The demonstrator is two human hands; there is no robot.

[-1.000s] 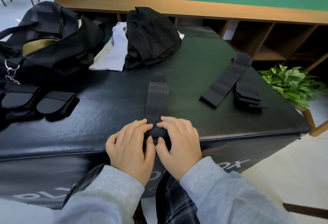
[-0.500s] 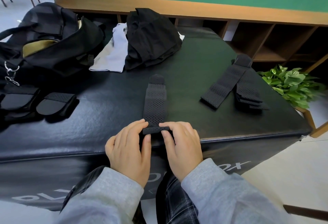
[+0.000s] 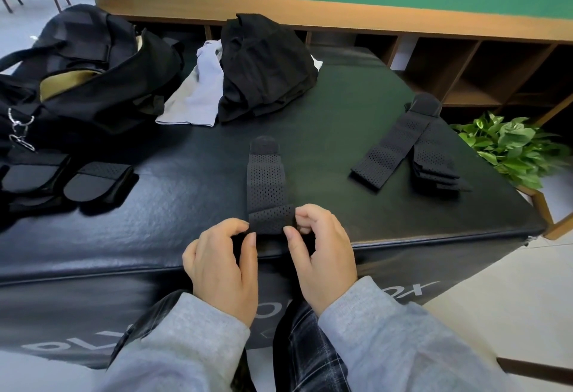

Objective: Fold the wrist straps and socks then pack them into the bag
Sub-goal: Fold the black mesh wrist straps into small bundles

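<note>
A black perforated wrist strap (image 3: 266, 183) lies lengthwise on the black padded box (image 3: 192, 205), its near end turned over into a short fold. My left hand (image 3: 223, 255) pinches that fold at its left edge, and my right hand (image 3: 319, 249) pinches it at the right edge. More black straps (image 3: 406, 149) lie in a loose pile at the right. Two folded straps (image 3: 93, 180) sit at the left by the open black bag (image 3: 80, 69). Pale grey socks (image 3: 198, 93) lie at the back beside dark clothing.
A heap of black clothing (image 3: 263, 69) sits at the back centre. A wooden shelf unit (image 3: 465, 59) runs behind the box, under a green wall. A potted green plant (image 3: 511, 146) stands on the right, close to the box's corner.
My fingers went from lying flat on the strap's near end to lifting it and turning it over away from me into a fold, which both hands now pinch.
</note>
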